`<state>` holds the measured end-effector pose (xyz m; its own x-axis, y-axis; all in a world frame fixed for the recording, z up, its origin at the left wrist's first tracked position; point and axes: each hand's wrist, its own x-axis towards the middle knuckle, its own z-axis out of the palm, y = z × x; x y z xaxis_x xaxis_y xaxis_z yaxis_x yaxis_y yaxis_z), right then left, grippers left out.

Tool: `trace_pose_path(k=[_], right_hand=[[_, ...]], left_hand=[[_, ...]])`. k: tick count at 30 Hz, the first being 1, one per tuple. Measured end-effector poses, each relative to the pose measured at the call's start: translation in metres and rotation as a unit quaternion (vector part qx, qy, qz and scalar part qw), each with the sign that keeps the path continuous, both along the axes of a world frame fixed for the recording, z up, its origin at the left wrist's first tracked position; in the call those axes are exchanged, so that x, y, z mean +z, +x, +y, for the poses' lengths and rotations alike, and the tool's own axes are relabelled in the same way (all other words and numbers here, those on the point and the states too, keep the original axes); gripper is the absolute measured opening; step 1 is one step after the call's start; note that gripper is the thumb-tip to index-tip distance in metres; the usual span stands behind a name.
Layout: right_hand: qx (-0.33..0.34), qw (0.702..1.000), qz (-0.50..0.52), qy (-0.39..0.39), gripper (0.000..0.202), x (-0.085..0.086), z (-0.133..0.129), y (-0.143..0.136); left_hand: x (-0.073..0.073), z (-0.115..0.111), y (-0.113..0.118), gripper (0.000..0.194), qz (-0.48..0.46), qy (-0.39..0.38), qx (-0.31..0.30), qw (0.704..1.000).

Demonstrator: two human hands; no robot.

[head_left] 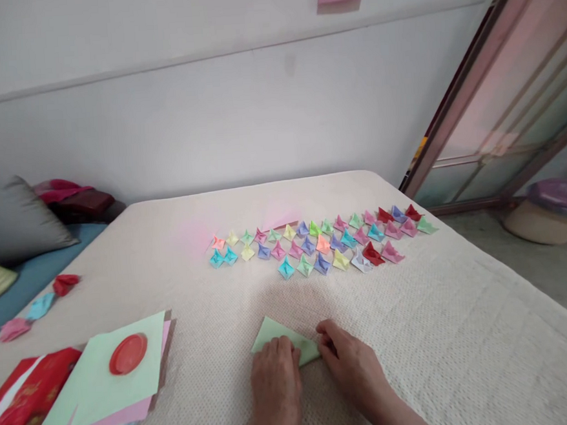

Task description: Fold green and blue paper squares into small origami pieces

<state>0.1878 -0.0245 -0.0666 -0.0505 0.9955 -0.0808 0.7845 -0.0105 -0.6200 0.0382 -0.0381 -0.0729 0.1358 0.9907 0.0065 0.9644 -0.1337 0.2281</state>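
A folded piece of light green paper (268,328) lies on the cloth-covered table before me, one corner pointing away. My left hand (276,378) presses down on its near part with the fingers bent together, covering much of it. At the paper's right corner is my right hand (351,361), fingers curled inward and their tips at the edge. Beyond both hands stand rows of small folded paper boats in many colours, among them a yellow boat (340,260) and a blue boat (286,268).
Stacked green and pink sheets (95,374) lie at the left, with a red round lid (128,354) on top. Beside them is a red packet (32,398). Several crumpled paper pieces (40,306) sit near the left edge. A white wall (238,125) backs the table (466,329).
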Motion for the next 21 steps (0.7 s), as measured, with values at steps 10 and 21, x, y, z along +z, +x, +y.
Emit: trace_pose_path(k=[10, 21], right_hand=[[0.003, 0.997, -0.074, 0.031, 0.015, -0.006, -0.001, -0.007], [0.012, 0.987, -0.143, 0.077, 0.012, -0.014, -0.002, -0.009]], left_hand=[[-0.001, 0.007, 0.003, 0.026, 0.025, 0.013, 0.001, 1.000], [-0.001, 0.010, 0.004, 0.026, 0.030, 0.000, 0.015, 0.999]])
